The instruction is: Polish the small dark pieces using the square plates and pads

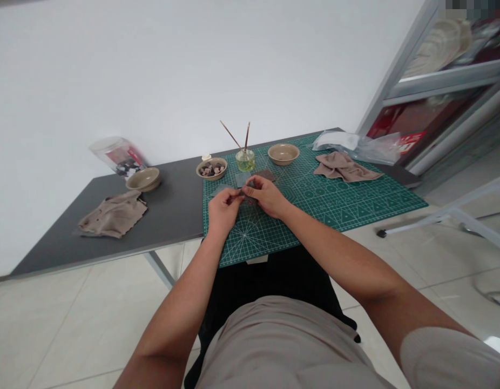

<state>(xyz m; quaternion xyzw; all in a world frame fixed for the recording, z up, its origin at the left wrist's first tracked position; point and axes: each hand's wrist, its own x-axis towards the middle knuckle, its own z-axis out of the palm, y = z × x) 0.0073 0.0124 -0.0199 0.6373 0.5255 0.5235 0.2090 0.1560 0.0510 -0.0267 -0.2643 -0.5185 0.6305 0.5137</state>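
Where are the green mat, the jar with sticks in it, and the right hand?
Green mat (355,208): head view, bare part toward its right side.
Jar (245,162): head view, front of its side.
Right hand (271,198): head view, back of the hand.

Crumpled brown cloth (114,216) on the dark table (175,208) at left of frame, second brown cloth (343,166) right of centre, just beside a clear plastic bag (375,148), white wall (217,65) filling the top, pale tiled floor (39,329) lower left, white metal leg (420,219) at right.
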